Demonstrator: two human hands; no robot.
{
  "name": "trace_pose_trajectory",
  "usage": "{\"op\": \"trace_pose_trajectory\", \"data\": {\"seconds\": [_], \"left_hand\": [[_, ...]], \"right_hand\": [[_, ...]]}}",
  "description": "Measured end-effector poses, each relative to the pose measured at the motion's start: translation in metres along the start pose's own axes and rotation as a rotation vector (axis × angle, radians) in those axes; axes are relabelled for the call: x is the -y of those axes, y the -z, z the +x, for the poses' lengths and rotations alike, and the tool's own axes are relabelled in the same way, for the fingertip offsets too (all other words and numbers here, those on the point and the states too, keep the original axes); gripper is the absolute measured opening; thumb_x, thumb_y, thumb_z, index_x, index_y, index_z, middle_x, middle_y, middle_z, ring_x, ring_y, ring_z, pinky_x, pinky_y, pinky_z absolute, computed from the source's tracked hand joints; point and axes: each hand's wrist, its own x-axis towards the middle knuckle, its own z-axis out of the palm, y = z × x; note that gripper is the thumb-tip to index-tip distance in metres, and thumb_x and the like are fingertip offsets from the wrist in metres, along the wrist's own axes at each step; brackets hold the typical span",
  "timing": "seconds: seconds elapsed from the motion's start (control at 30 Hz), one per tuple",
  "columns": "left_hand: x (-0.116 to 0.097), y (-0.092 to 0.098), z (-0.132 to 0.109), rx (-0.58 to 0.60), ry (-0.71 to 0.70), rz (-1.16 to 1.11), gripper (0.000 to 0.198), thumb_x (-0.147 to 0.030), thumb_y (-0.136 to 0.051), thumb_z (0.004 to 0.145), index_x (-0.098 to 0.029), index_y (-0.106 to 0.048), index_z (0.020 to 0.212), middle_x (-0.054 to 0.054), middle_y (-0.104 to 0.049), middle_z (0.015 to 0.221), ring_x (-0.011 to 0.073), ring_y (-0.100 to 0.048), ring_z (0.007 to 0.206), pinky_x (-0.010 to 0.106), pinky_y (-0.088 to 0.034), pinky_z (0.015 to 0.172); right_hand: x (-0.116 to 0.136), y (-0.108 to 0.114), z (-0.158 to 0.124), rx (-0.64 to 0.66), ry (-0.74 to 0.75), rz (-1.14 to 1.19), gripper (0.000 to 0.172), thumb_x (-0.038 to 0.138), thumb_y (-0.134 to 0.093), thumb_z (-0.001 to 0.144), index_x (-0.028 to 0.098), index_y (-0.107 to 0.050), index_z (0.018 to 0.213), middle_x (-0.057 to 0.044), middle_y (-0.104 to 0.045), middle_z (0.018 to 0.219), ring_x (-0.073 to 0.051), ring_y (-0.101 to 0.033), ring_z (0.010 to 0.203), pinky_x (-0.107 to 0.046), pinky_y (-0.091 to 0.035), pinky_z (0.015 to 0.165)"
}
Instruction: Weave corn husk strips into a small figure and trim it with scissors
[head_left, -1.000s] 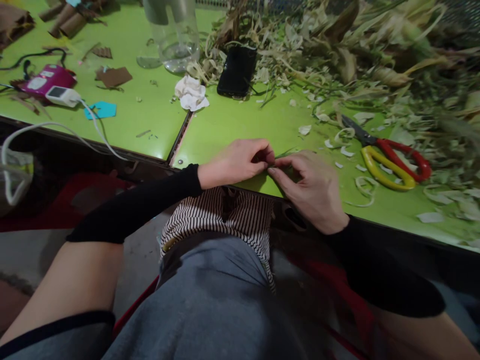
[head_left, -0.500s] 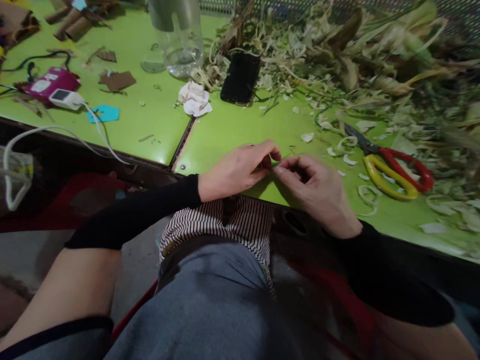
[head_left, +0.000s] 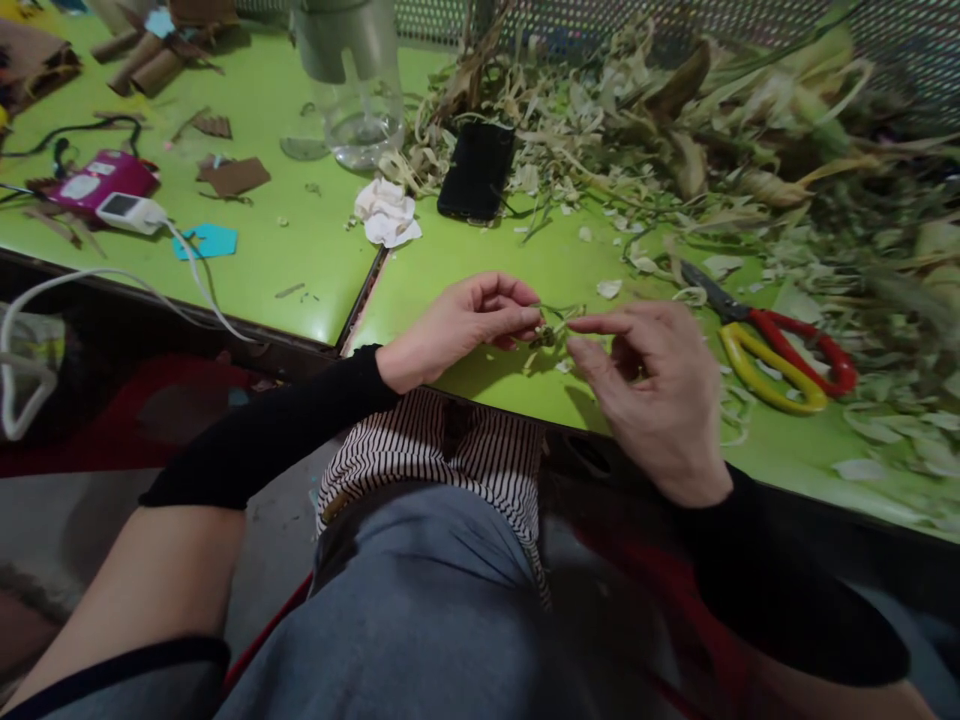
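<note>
My left hand [head_left: 469,325] is closed in a pinch on a small greenish plant piece [head_left: 550,328] just above the front of the green table [head_left: 480,265]. My right hand [head_left: 652,385] is beside it, thumb and forefinger stretched toward the same piece, the other fingers curled. Whether the right fingertips grip the piece I cannot make out. Red and yellow scissors [head_left: 772,345] lie on the table to the right of my right hand.
A heap of dried leaves and husk strips [head_left: 712,130] covers the table's back right. A black phone [head_left: 476,170], crumpled tissue [head_left: 388,212], clear jar [head_left: 352,75], a pink device [head_left: 94,180] with white charger and cable, and cardboard scraps lie at the back and left.
Both hands have lifted slightly off the table edge. The right hand has drawn a little to the right, so the small plant piece now shows between the hands.
</note>
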Motion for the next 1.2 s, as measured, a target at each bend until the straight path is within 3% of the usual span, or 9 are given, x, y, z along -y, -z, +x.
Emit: {"op": "trace_pose_trajectory", "data": {"seconds": [0.13, 0.33, 0.53, 0.63, 0.8, 0.9, 1.03, 1.2], "left_hand": [[0.002, -0.002, -0.001, 0.038, 0.000, -0.012, 0.011, -0.013, -0.067, 0.095, -0.015, -0.057, 0.096, -0.004, -0.067, 0.081, 0.0037, -0.066, 0.074, 0.017, -0.048, 0.070], [0.002, -0.002, -0.001, 0.054, -0.003, -0.043, 0.012, -0.015, -0.069, 0.094, -0.016, -0.058, 0.098, -0.003, -0.070, 0.086, 0.0061, -0.069, 0.080, 0.019, -0.052, 0.075], [0.002, 0.001, 0.002, 0.064, 0.050, -0.029, 0.011, -0.021, -0.066, 0.096, -0.017, -0.058, 0.104, 0.002, -0.073, 0.095, 0.0089, -0.071, 0.087, 0.020, -0.053, 0.075], [-0.001, 0.001, 0.000, 0.100, -0.024, 0.082, 0.018, -0.019, -0.067, 0.093, -0.017, -0.060, 0.109, 0.006, -0.073, 0.107, 0.0121, -0.070, 0.099, 0.023, -0.054, 0.084], [-0.004, -0.004, -0.004, 0.129, -0.180, 0.309, 0.042, -0.026, -0.080, 0.083, -0.018, -0.060, 0.119, 0.010, -0.070, 0.127, 0.0182, -0.066, 0.112, 0.030, -0.055, 0.096], [0.000, -0.008, -0.001, 0.089, -0.195, 0.310, 0.037, -0.027, -0.077, 0.087, -0.018, -0.059, 0.118, 0.010, -0.071, 0.122, 0.0167, -0.067, 0.107, 0.029, -0.055, 0.094], [0.001, -0.009, 0.003, 0.080, -0.113, 0.189, 0.022, -0.020, -0.068, 0.092, -0.017, -0.057, 0.111, 0.009, -0.071, 0.117, 0.0138, -0.068, 0.101, 0.025, -0.055, 0.085], [-0.003, -0.006, 0.003, 0.140, 0.009, 0.055, 0.016, -0.020, -0.071, 0.089, -0.016, -0.059, 0.100, 0.001, -0.067, 0.088, 0.0088, -0.063, 0.078, 0.023, -0.052, 0.075]], "right_hand": [[-0.003, -0.006, 0.005, 0.110, -0.078, 0.115, 0.019, 0.043, -0.064, 0.100, 0.029, -0.078, 0.100, -0.008, -0.072, 0.094, -0.022, -0.062, 0.077, -0.039, -0.050, 0.067], [-0.006, -0.001, 0.017, 0.288, -0.309, 0.341, 0.018, 0.044, -0.072, 0.093, 0.025, -0.074, 0.092, -0.002, -0.069, 0.080, -0.016, -0.058, 0.065, -0.031, -0.043, 0.055], [-0.006, -0.006, 0.020, 0.295, -0.536, 0.646, 0.024, 0.047, -0.073, 0.092, 0.025, -0.065, 0.083, 0.002, -0.057, 0.068, -0.012, -0.047, 0.053, -0.028, -0.038, 0.047], [-0.006, -0.011, 0.020, 0.244, -0.597, 0.718, 0.026, 0.048, -0.076, 0.089, 0.026, -0.065, 0.082, 0.003, -0.056, 0.067, -0.011, -0.042, 0.050, -0.028, -0.033, 0.043], [-0.001, -0.014, 0.022, 0.145, -0.622, 0.760, 0.029, 0.049, -0.081, 0.083, 0.026, -0.063, 0.080, 0.003, -0.056, 0.068, -0.010, -0.040, 0.050, -0.027, -0.032, 0.043], [0.002, -0.014, 0.022, 0.130, -0.646, 0.782, 0.025, 0.045, -0.080, 0.084, 0.027, -0.064, 0.078, 0.003, -0.055, 0.068, -0.010, -0.041, 0.050, -0.027, -0.031, 0.044], [0.003, -0.009, 0.023, 0.104, -0.593, 0.681, 0.022, 0.044, -0.079, 0.085, 0.028, -0.066, 0.079, 0.002, -0.056, 0.068, -0.012, -0.040, 0.051, -0.028, -0.032, 0.045], [0.002, 0.005, 0.029, 0.119, -0.447, 0.394, 0.015, 0.039, -0.079, 0.087, 0.028, -0.070, 0.081, 0.001, -0.050, 0.063, -0.013, -0.041, 0.053, -0.030, -0.032, 0.047]]}}
